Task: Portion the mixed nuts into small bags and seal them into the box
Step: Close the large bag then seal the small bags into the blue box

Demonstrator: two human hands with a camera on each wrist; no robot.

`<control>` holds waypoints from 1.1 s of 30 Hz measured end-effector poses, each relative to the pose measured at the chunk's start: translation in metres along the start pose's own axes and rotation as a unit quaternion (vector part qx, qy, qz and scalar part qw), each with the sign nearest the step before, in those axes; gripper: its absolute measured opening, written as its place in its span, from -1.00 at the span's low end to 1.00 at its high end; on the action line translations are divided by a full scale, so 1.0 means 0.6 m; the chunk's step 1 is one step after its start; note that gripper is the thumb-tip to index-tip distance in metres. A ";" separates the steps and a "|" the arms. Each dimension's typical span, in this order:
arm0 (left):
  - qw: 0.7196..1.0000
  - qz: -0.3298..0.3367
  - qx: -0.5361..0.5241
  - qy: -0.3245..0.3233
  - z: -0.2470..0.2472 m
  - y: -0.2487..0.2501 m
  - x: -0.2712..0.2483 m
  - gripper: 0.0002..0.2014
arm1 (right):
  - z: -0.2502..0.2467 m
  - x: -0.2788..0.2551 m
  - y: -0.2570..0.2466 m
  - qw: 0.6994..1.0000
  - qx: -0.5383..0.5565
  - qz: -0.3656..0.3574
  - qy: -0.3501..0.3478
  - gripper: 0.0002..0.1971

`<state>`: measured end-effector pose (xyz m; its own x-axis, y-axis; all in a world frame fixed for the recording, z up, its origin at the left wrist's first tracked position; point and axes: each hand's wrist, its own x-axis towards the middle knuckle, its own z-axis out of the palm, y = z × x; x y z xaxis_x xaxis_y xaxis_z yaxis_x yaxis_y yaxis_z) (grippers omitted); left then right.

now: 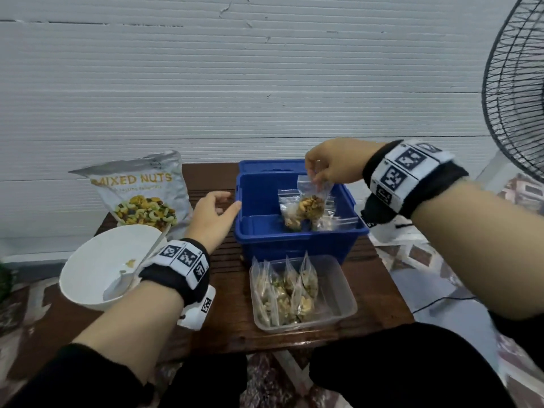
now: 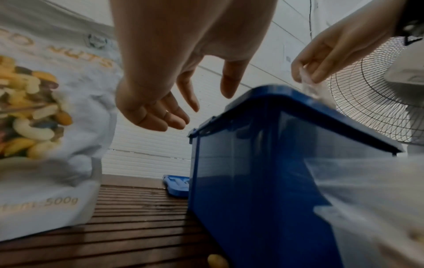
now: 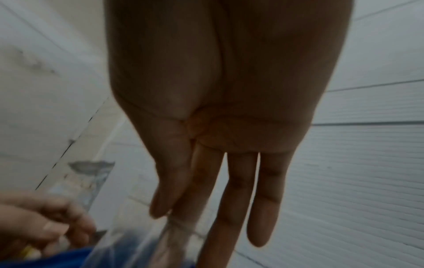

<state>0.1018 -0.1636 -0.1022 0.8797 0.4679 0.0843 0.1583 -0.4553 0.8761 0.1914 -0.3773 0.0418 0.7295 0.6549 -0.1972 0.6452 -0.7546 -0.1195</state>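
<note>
Over the blue box (image 1: 297, 231) at centre frame, the right hand (image 1: 332, 164) pinches the top edge of a small filled nut bag (image 1: 312, 201), hanging just inside above other bags already lying there. Left hand (image 1: 213, 217) is relaxed and holds nothing, thumb close to the box's left rim. Further filled bags wait in the clear container (image 1: 338, 301) at lower centre. Risk, as judged: a thumb-and-finger hold on thin plastic could slip, or an unsealed zip could spill nuts into the box
</note>
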 end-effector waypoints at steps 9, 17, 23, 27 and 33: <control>0.998 0.059 0.022 -0.021 0.016 -0.036 0.038 -0.58 | 0.029 0.154 0.015 0.966 -0.036 -0.005 -0.255 -0.89; 0.997 0.074 -0.002 -0.010 0.027 -0.048 0.061 -0.57 | 0.081 0.225 0.009 0.935 -0.058 -0.013 -0.350 -0.82; 0.997 0.076 -0.020 -0.007 0.029 -0.048 0.059 -0.58 | 0.111 0.235 0.010 0.937 -0.125 -0.017 -0.326 -0.90; 0.997 0.072 -0.025 -0.008 0.031 -0.051 0.057 -0.58 | 0.125 0.236 0.019 0.954 -0.137 -0.013 -0.267 -0.90; 0.997 0.070 -0.026 -0.011 0.032 -0.054 0.058 -0.58 | 0.120 0.232 0.027 0.965 -0.131 -0.015 -0.229 -0.97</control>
<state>0.1360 -0.1470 -0.1365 0.9016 0.3853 0.1963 0.0113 -0.4748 0.8800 0.2873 -0.3012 -0.0576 0.5719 0.5444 -0.6136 0.7429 -0.6610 0.1060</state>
